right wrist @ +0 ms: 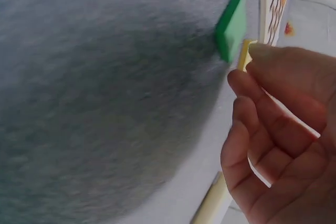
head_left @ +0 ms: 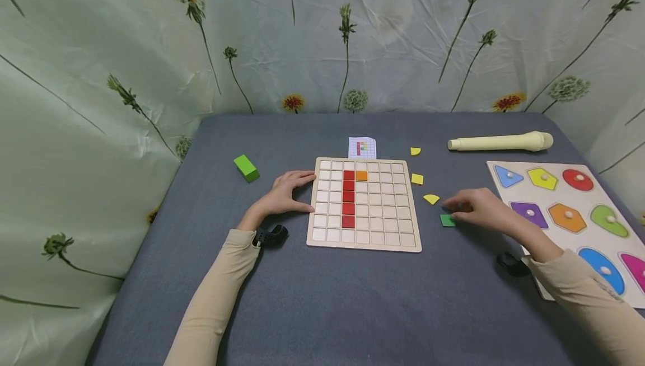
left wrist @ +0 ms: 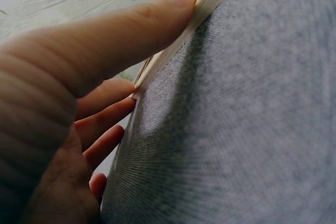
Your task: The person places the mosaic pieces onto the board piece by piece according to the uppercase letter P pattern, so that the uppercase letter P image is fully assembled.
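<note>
I read the move as turning on one relation: the green tile (head_left: 446,220) lies flat on the worktop (head_left: 383,310) just beside the thumb of the right hand (head_left: 481,209), on its left and a little toward the person. It shows me no clear long axis (the hand may cover part of it). The right hand is much the nearer; the left hand (head_left: 284,193) is on the far side of the grid board (head_left: 373,210).

The right fingers (right wrist: 236,150) are loosely bent, thumb apart from them, pinching nothing I can see; my right wrist feed shows a gap to the tile. The left fingers (left wrist: 105,116) and thumb are spread, touching the board's left edge.

My count: one flat green tile, one green block (head_left: 246,168) at the left, five red tiles (head_left: 348,196) in a column on the grid, one orange tile (head_left: 361,176) there, three loose yellow pieces (head_left: 417,179) (one square, two with a curved edge), one printed card (head_left: 362,148), one cream microphone shape (head_left: 499,142), and one knobbed puzzle board (head_left: 563,198) with eight pieces in view.
</note>
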{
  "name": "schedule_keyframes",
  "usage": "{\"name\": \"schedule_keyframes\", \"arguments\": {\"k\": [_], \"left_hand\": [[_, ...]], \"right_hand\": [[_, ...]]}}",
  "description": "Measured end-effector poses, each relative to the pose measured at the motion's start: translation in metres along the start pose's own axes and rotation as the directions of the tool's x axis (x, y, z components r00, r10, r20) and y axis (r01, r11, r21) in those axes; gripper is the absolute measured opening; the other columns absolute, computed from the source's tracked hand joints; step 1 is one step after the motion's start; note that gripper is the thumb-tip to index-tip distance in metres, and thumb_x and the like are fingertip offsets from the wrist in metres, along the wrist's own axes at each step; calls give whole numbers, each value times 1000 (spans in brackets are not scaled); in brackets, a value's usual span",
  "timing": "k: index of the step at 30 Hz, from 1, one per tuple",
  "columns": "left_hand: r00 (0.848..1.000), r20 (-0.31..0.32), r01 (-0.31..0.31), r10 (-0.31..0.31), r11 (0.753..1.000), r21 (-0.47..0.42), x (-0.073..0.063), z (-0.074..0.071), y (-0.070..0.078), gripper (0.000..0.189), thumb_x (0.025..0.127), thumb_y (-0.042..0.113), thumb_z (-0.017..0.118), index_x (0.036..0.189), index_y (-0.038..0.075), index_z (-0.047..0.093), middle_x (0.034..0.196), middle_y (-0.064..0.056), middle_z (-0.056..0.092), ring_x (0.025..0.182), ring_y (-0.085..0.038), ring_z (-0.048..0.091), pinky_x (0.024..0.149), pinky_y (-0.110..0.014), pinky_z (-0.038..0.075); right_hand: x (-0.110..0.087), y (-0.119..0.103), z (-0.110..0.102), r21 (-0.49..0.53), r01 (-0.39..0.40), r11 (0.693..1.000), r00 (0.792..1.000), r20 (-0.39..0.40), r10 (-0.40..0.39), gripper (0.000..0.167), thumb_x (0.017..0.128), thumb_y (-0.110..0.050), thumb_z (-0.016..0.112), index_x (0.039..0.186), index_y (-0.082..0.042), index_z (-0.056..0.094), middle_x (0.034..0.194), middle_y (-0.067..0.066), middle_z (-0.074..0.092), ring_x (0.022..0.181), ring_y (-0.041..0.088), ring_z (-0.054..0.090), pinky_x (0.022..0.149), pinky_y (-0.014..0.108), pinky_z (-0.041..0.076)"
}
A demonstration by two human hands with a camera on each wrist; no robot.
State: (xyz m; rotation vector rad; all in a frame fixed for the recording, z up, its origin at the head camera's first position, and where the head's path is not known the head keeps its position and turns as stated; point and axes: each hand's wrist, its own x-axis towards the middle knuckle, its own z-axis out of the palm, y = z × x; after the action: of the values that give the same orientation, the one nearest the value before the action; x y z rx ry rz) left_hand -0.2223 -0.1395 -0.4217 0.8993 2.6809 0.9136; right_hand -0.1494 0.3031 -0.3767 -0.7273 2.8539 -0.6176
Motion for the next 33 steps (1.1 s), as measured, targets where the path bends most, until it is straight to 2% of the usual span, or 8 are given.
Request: {"name": "schedule_keyframes", "arguments": {"k": [6,14,17,26,33], "left_hand": [[1000,3,6,-6,1000,-4,1,0,0,80,75,28,78,142,6,41,149,-15,37,137,-36,28,108,-60,14],[1000,8,12,-12,1000,-7,1,0,-3,81,74,29,78,143,8,40,150,-14,36,138,-35,28,108,-60,13],[1000,9,9,-9,1000,-9,1,1,-3,81,74,29,78,143,8,40,150,-14,36,138,-35,27,108,-60,13],[1000,16,13,-13,1000,-1,1,1,-2,81,75,29,78,143,8,40,150,-14,36,139,-35,27,108,-60,14],[1000,9,12,-12,1000,3,0,0,-1,81,75,29,78,143,7,40,149,-15,37,138,-35,28,108,-60,14]], "right_hand": [[-8,5,3,50,-8,999,1000,14,7,27,76,-9,75,102,-2,71,93,5,69,70,-4,47,60,18,42],[-10,4,11,56,35,998,997,-67,-31,23,71,-6,78,93,-4,72,79,-2,62,66,-5,44,56,17,39],[-9,4,14,45,32,998,997,-67,-29,20,71,-5,77,90,-5,72,77,-4,61,66,-5,44,57,18,39],[-5,-1,14,32,-14,999,999,-38,15,18,74,-8,77,91,-6,72,80,-2,62,66,-2,44,58,18,39],[0,-7,12,28,2,1000,997,-72,0,19,74,-8,76,92,-6,71,85,1,67,66,-2,44,57,18,39]]}}
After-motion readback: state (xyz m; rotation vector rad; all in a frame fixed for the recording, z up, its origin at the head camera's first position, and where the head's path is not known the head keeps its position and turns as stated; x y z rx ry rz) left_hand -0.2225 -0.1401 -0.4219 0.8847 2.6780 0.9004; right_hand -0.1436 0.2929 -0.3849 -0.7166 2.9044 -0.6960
